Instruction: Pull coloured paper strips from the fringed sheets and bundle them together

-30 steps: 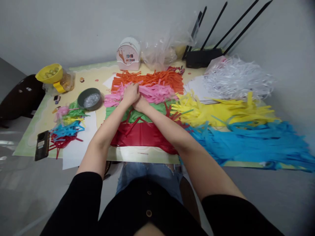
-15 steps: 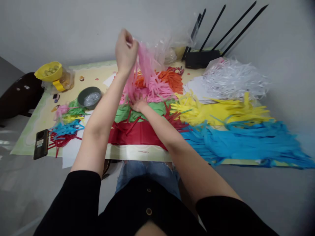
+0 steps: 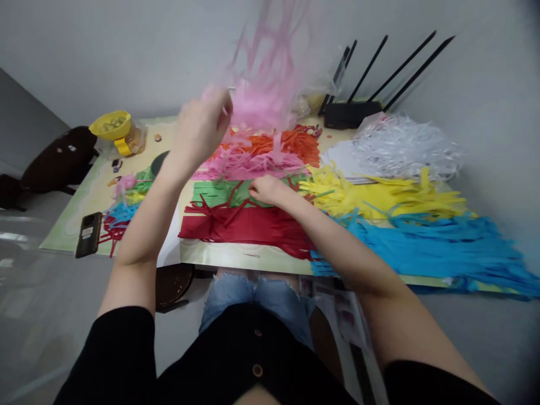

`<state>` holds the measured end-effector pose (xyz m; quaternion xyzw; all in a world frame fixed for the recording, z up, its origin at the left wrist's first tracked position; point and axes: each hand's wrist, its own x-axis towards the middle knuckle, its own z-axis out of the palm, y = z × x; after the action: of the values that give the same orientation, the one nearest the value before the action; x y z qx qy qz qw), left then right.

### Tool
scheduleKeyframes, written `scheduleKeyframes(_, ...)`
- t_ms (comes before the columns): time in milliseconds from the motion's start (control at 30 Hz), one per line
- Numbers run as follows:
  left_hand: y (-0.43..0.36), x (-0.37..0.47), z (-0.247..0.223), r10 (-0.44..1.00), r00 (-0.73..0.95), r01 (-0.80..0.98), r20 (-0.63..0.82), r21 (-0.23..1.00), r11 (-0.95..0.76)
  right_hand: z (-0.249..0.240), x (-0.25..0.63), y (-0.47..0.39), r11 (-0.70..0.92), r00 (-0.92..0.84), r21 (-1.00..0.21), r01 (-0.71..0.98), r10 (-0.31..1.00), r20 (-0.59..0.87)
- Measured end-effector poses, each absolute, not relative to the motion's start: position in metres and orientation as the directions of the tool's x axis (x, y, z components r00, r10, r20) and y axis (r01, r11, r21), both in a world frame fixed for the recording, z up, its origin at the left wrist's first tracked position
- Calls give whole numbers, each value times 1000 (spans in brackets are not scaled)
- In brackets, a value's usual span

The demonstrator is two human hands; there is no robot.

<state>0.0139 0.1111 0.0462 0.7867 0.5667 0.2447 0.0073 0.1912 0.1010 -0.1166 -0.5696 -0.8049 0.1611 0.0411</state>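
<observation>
Pink fringe (image 3: 264,104) in midair over table's (image 3: 211,253) far edge: probably light, limp, slightly slippery, easily torn, so pinch at denser lower part; left hand (image 3: 198,129) curled beside it, grip blurred, can't tell; right hand (image 3: 268,190) loosely curled over green fringe (image 3: 211,192), grasp unclear.

Left hand (image 3: 205,121): holds up pink fringe (image 3: 265,104) | right hand (image 3: 268,191): over green fringe (image 3: 206,193)

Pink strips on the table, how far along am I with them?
Cutting looks done: the pink strips are fringed. A blurred pink bunch is in the air by the raised left hand, grip unclear; the right hand is over the green strips. Probably left: sorting the loose pink strips on the table.
</observation>
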Motion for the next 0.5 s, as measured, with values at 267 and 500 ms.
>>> scheduleKeyframes(267,66,0,-11,728,580,683,367,269,-679,-24,208,8,586,-299,-308,750,715,632)
scheduleKeyframes(500,42,-16,-4,709,630,541,316,477,-693,-12,229,12,511,-395,-405,758,854,338)
